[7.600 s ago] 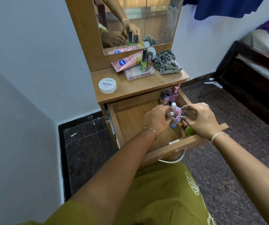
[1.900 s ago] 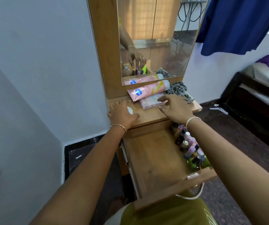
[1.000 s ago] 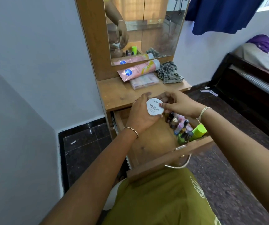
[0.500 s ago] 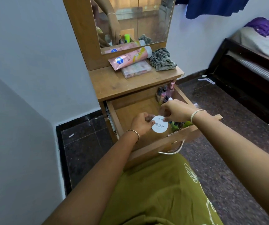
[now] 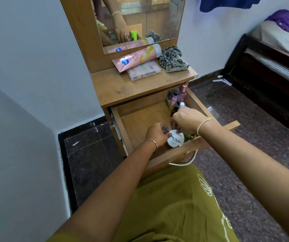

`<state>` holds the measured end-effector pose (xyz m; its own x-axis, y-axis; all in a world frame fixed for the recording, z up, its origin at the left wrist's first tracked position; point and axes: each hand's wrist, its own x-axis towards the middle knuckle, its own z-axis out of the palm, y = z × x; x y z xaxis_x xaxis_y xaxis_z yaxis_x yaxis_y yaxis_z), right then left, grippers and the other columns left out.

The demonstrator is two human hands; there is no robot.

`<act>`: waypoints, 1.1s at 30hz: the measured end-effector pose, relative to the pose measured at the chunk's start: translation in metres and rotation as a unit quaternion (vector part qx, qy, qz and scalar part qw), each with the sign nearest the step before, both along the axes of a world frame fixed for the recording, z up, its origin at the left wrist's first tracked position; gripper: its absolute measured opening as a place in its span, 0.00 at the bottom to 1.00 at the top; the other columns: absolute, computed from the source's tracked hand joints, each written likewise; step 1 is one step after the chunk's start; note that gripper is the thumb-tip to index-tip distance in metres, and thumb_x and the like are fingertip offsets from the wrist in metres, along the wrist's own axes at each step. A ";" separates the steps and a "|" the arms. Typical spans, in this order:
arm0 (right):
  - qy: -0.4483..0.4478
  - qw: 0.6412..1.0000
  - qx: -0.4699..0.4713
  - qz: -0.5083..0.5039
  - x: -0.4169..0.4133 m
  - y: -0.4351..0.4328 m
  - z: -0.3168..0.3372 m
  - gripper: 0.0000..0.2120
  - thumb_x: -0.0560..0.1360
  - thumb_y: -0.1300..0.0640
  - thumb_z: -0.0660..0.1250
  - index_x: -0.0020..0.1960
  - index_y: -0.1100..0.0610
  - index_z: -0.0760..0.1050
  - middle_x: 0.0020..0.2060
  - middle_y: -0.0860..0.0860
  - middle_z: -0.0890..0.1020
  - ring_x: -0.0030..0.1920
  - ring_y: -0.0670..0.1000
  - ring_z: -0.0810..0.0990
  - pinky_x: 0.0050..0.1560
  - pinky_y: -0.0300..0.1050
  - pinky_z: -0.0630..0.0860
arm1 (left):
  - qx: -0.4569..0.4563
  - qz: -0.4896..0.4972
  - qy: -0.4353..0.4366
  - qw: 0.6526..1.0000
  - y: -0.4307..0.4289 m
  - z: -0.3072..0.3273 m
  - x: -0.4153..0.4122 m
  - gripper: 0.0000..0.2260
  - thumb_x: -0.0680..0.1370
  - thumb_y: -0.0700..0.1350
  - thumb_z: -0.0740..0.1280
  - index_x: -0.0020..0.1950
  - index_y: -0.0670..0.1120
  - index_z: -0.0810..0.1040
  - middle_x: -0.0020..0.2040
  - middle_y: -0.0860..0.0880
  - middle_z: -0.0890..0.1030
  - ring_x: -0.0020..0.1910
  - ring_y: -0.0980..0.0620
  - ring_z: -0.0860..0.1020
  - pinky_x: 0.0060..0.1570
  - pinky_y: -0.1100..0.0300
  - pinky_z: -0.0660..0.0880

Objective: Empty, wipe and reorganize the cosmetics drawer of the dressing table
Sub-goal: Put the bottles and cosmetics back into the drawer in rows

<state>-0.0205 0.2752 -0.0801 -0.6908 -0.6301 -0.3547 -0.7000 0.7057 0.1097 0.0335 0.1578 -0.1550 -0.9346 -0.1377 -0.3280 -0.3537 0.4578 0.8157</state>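
Wooden dresser (image 5: 122, 86) stands against a pale wall, its drawer (image 5: 140, 119) open. Your left hand (image 5: 156, 134) pinches the white jar (image 5: 175, 139) at the drawer's front. Your right hand (image 5: 187, 122) curls over the jar's top; its grip is hidden. Bottles (image 5: 175, 100) line the right side.

One tub (image 5: 175, 139), one tube (image 5: 136, 57), one cloth (image 5: 172, 59)

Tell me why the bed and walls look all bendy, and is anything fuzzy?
Head view: the wide lens bends straight lines near the edges, so the bed frame leans; the middle is sharp, with the label on the white tub readable in the left hand; the blue cloth at the top is a little smeared; the polished floor shows a pale glare patch beside the drawer.
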 end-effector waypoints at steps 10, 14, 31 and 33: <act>0.031 0.996 0.074 0.037 -0.006 -0.005 -0.011 0.12 0.76 0.61 0.64 0.57 0.52 0.79 0.52 0.55 0.81 0.54 0.58 0.78 0.50 0.53 0.79 | -0.053 -0.052 -0.020 0.997 -0.002 -0.003 -0.003 0.13 0.75 0.41 0.70 0.59 0.44 0.81 0.54 0.47 0.84 0.54 0.52 0.80 0.52 0.65 0.72; 0.036 0.993 0.101 0.052 -0.007 -0.005 -0.016 0.09 0.78 0.60 0.62 0.55 0.58 0.79 0.52 0.56 0.81 0.55 0.58 0.78 0.52 0.54 0.77 | -0.042 -0.055 -0.031 0.997 -0.002 -0.004 -0.002 0.14 0.75 0.39 0.69 0.61 0.44 0.79 0.55 0.48 0.83 0.56 0.52 0.79 0.54 0.64 0.73; 0.190 0.980 -0.014 0.066 -0.019 -0.034 0.034 0.09 0.76 0.62 0.61 0.53 0.57 0.78 0.48 0.54 0.81 0.51 0.56 0.79 0.42 0.47 0.73 | -0.008 0.101 0.147 0.984 -0.052 0.061 -0.018 0.08 0.76 0.36 0.65 0.53 0.43 0.80 0.43 0.52 0.80 0.42 0.56 0.77 0.44 0.67 0.71; 0.185 0.979 -0.084 0.032 -0.033 -0.045 0.040 0.09 0.76 0.59 0.61 0.53 0.55 0.78 0.50 0.54 0.81 0.51 0.56 0.78 0.43 0.47 0.72 | -0.006 0.135 0.183 0.974 -0.069 0.080 -0.025 0.07 0.76 0.38 0.66 0.53 0.43 0.80 0.40 0.51 0.79 0.38 0.57 0.76 0.39 0.71 0.71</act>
